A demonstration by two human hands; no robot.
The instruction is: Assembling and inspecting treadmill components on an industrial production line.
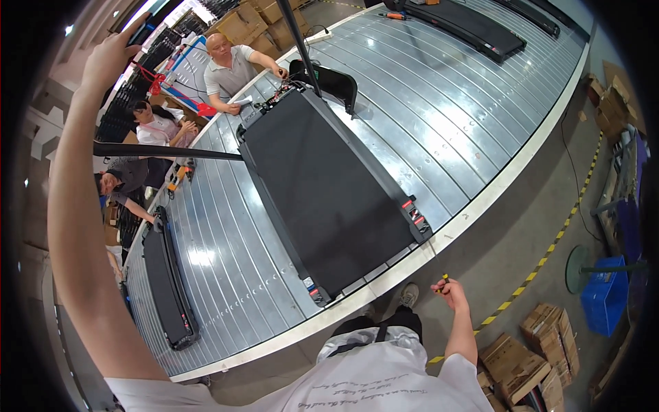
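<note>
Factory floor, ribbed metal conveyor (439, 103). Treadmill (329, 192) is laid on it, long axis running away from the wearer. Right hand (451, 292) is closed on a small yellow-tipped tool (445, 279), just off the near end. Left hand (110, 58) is raised high, gripping a dark object (141, 31), well apart.

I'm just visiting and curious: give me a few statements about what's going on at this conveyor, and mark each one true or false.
1. The left hand is raised high, holding a dark object. True.
2. The right hand rests flat on the treadmill. False: it hangs beside the conveyor, closed on a small yellow-tipped tool.
3. Other people are at the conveyor's far side. True.
4. The treadmill belt is bright red. False: it is black.
5. Cardboard boxes lie on the floor at the right. True.
</note>
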